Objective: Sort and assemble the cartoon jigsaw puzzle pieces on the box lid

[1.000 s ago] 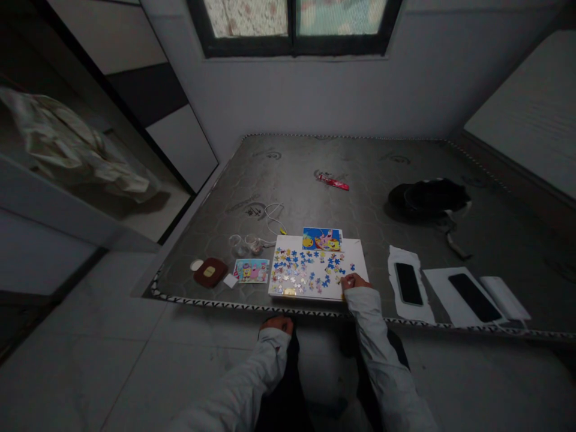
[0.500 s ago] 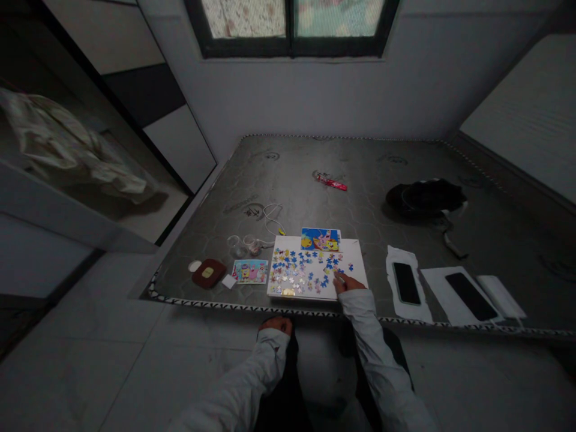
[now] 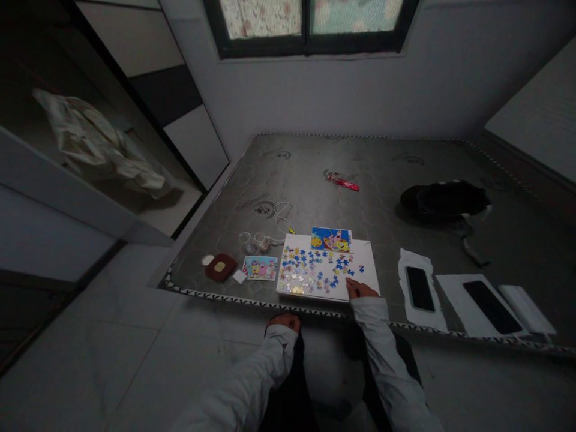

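Note:
My right hand (image 3: 361, 289) is over the near right part of a white board (image 3: 366, 264). Its thumb and fingertips are drawn together in a pinch beside the loose blue jigsaw pieces (image 3: 333, 281); whatever is between them is too small to make out. Many more small jigsaw pieces (image 3: 297, 267), yellow, blue and pale, lie scattered across the board's left and middle. A blue cartoon picture card (image 3: 331, 239) lies at the board's far edge. My left hand (image 3: 284, 322) rests closed on my knee, below the edge of the mat, away from the pieces.
Left of the board lie another cartoon card (image 3: 261, 268), a brown case (image 3: 220, 267), a white square (image 3: 239, 276) and a white cable (image 3: 281, 217). To the right are two phones (image 3: 420, 289) on white sheets and a black bag (image 3: 443, 201). A red packet (image 3: 342, 182) lies farther back.
My right hand has drawn slightly back toward the board's near edge, away from the blue pieces. My left hand stays on the knee. The whole view has shifted a little.

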